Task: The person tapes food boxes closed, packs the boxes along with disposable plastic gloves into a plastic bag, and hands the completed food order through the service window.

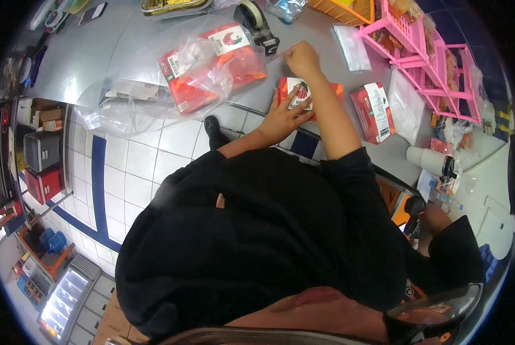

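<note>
My left hand (282,119) lies on a red and white box (295,99), its fingers spread over the printed top. Beyond it, my right hand (302,59) is closed, pinching a thin clear strip; whether this is tape or bag film I cannot tell. The strip runs left towards a black tape dispenser (264,38) and a clear plastic bag (195,54). That bag covers more red and white boxes (247,68). Right of my forearm stands another red box (372,112), touched by neither hand.
Pink plastic baskets (410,60) with packets line the right side, near white plastic sheets (404,106) and a white tumbler (425,158). A phone (93,14) and a metal tray (174,7) are at the back. Another person's arm (435,221) shows at lower right.
</note>
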`<state>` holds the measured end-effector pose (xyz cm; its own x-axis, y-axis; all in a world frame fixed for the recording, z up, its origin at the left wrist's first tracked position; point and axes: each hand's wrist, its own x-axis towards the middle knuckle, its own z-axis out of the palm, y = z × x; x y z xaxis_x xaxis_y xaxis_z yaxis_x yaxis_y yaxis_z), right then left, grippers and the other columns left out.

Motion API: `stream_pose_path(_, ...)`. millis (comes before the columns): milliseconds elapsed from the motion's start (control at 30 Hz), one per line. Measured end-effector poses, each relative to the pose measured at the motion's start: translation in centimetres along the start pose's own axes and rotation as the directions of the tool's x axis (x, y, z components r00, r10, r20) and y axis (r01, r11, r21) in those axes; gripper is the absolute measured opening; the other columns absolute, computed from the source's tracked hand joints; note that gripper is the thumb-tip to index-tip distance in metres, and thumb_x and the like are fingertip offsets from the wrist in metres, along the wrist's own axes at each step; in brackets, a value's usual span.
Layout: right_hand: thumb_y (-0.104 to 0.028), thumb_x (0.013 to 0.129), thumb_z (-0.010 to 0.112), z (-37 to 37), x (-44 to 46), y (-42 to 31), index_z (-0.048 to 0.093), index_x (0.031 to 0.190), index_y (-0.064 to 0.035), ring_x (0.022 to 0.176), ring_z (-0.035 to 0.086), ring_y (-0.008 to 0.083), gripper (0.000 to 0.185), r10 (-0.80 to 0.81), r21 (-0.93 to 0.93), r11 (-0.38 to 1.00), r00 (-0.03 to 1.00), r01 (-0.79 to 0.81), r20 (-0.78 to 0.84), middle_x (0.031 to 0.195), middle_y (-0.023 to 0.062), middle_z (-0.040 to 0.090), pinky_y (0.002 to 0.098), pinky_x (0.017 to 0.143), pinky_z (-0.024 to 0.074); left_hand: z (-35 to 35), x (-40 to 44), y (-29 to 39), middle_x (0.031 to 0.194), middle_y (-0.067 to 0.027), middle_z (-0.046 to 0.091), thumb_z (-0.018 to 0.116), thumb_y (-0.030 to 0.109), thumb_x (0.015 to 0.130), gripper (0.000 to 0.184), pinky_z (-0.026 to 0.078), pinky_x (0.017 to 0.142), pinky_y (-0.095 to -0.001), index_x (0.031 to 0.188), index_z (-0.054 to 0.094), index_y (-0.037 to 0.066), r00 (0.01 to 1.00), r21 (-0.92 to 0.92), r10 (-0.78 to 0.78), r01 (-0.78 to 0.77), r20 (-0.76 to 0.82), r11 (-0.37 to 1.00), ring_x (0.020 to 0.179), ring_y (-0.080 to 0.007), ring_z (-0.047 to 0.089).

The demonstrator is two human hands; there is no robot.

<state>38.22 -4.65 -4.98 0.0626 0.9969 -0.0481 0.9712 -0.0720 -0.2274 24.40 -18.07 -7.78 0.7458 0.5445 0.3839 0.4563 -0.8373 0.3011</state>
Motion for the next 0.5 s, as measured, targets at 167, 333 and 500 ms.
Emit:
stream_pose_path(167,-0.033,0.079,0.072,-6.1,-3.0,2.1,0.074,0.093,-0.0059,0.07,0.06,0.0154,0.031,0.132,0.216,0.968,0.991,-0.131,0.012,0.075,0.0077,0.065,0.0326,0.065,0.0481,0.7,0.0,0.3,0.143,-0.0024,0.041,0.061,0.024,0.086,0.043,0.024,0.099,-0.074,0.128,0.054,0.026,0.998,-0.1,-0.046,0.041,-0.046,0.994,0.138,-0.0371,0.028)
stream_pose_path(333,-0.031,0.088,0.067,-7.6,-14.9,5.4,0.071,0.095,-0.0017,0.052,0.035,0.0033,0.031,0.257,0.88,0.357,0.938,-0.314,0.231,0.058,-0.0074,0.044,0.0212,0.048,0.0252,0.0,1.1,1.3,0.124,-0.0018,0.054,0.07,0.03,0.077,0.04,0.017,0.097,-0.0775,0.115,0.061,0.022,0.983,-0.094,-0.122,0.11,-0.134,0.989,0.128,-0.0307,0.04)
stream_pose_path(500,-0.02,0.091,0.064,-1.5,-22.7,6.5,0.07,0.097,0.0005,0.048,0.029,0.0025,0.022,0.299,0.952,-0.022,0.906,-0.307,0.299,0.056,-0.0086,0.041,0.0214,0.045,0.0217,-1.1,2.3,1.8,0.111,-0.0042,0.055,0.073,0.036,0.073,0.038,0.019,0.097,-0.077,0.107,0.061,0.021,0.982,-0.12,-0.162,0.15,-0.099,0.981,0.121,-0.0288,0.043)
